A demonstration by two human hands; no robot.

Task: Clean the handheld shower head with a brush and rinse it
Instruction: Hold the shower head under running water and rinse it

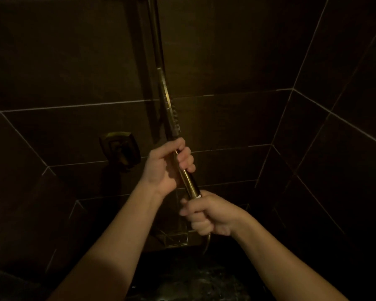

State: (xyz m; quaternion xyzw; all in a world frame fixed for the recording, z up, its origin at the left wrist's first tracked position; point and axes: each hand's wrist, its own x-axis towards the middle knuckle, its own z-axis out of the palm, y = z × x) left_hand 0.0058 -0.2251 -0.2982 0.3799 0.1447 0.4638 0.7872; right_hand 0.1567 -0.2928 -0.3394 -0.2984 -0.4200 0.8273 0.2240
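A gold handheld shower head [169, 105] stands almost upright in front of the dark tiled wall, seen edge-on, with its nozzles facing right. My left hand [166, 165] grips the upper part of its gold handle [189, 181]. My right hand [206, 213] grips the bottom end of the handle where the hose joins. A short piece of the hose [206, 243] hangs out below my right hand. No brush is in view.
A gold wall valve [119, 148] sits on the tiles to the left of my hands. A vertical gold rail [155, 29] runs up the wall behind the shower head. A square niche or drain [174, 237] shows low down. The room is very dim.
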